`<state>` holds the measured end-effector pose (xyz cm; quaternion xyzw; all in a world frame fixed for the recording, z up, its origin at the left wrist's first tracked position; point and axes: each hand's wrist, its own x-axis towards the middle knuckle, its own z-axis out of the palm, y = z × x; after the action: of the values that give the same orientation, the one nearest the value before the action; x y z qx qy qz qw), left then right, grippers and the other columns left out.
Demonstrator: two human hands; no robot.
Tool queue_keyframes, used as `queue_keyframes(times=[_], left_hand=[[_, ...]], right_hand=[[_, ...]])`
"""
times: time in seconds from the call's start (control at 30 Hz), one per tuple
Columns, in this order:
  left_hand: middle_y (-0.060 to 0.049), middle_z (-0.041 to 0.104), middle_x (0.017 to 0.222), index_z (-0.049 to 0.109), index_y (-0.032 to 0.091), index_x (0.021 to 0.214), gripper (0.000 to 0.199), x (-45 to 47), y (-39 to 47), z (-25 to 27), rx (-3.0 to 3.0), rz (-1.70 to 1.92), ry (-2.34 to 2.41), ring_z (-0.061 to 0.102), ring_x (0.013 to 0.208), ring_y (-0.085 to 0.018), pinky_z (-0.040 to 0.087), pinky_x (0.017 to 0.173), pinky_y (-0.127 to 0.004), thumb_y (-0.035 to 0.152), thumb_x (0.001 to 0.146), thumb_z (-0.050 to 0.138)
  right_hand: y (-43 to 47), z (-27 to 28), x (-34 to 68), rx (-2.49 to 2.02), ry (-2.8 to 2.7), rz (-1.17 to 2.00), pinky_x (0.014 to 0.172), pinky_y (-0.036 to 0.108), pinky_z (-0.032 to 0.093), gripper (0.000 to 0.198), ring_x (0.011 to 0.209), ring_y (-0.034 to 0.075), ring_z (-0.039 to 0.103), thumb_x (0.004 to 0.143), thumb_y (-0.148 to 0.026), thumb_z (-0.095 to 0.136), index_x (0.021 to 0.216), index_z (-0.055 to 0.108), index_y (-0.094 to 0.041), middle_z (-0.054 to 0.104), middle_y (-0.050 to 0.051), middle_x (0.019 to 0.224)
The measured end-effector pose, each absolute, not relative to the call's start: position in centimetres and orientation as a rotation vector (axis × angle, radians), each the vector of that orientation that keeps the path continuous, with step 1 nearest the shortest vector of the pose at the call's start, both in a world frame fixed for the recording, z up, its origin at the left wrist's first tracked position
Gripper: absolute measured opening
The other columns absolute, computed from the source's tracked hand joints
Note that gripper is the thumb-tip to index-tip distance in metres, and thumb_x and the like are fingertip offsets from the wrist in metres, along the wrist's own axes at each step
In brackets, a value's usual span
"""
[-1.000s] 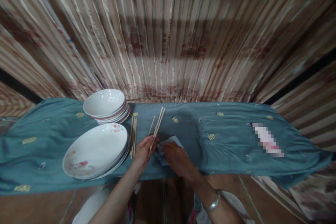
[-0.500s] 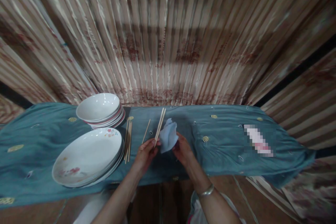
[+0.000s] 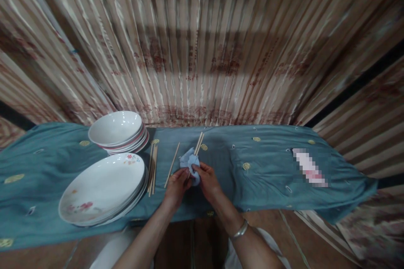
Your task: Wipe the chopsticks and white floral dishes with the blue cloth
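Note:
Two wooden chopsticks point away from me, their lower ends gripped in my left hand. A light blue cloth is wrapped around their middle, and my right hand pinches it there, close beside the left. The fingers of both hands are closed, and the cloth partly hides the sticks. Left of my hands a single chopstick lies on the table. Farther left lies a bunch of several chopsticks, side by side.
A stack of white bowls stands at the back left of the cloth-covered table. In front of it is a stack of flower-patterned oval plates. A blurred-out pinkish item lies at the right. A pleated curtain hangs behind.
The blue cloth, held apart beside the chopsticks before, is now around them. My right hand has moved left to meet my left hand, and the held chopsticks have shifted slightly right.

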<state>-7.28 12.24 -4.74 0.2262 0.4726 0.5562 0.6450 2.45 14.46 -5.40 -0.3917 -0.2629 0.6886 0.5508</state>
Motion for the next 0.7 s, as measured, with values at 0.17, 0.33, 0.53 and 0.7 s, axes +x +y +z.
queue_keyframes(times=[0.17,0.33,0.53,0.7], left_hand=[[0.004,0.054,0.058,0.062,0.016,0.069,0.03,-7.1,12.4,-5.1,0.53,1.291,1.099,0.041,0.049,-0.006,0.035,0.05,-0.019,0.038,0.054,0.076],[0.005,0.052,0.055,0.057,0.017,0.066,0.029,-7.4,12.5,-5.5,0.63,1.247,1.14,0.036,0.044,-0.005,0.029,0.045,-0.019,0.041,0.057,0.072],[0.002,0.056,0.054,0.058,0.015,0.066,0.036,-7.7,12.0,-5.3,0.765,1.127,1.168,0.033,0.038,-0.004,0.019,0.039,-0.019,0.049,0.059,0.07],[0.001,0.059,0.054,0.064,0.014,0.073,0.041,-7.7,11.1,-4.9,0.802,1.031,1.167,0.035,0.034,-0.004,0.017,0.038,-0.019,0.05,0.057,0.073]], right_hand=[[14.7,-5.7,2.1,-0.957,-0.575,1.609,0.05,0.02,0.034,0.025,0.049,0.007,0.046,0.052,-0.035,0.08,0.066,0.07,-0.016,0.062,-0.004,0.053],[14.7,-5.7,2.5,-0.983,-0.695,1.631,0.05,0.021,0.035,0.025,0.049,0.008,0.046,0.055,-0.035,0.078,0.069,0.071,-0.016,0.062,-0.004,0.055],[14.8,-5.6,3.4,-0.998,-0.755,1.633,0.043,0.021,0.031,0.026,0.041,0.007,0.042,0.057,-0.039,0.077,0.067,0.07,-0.016,0.058,-0.005,0.049],[16.8,-4.9,5.6,-1.018,-0.557,1.518,0.049,0.023,0.04,0.028,0.046,0.01,0.052,0.052,-0.037,0.079,0.068,0.07,-0.017,0.065,-0.003,0.054]])
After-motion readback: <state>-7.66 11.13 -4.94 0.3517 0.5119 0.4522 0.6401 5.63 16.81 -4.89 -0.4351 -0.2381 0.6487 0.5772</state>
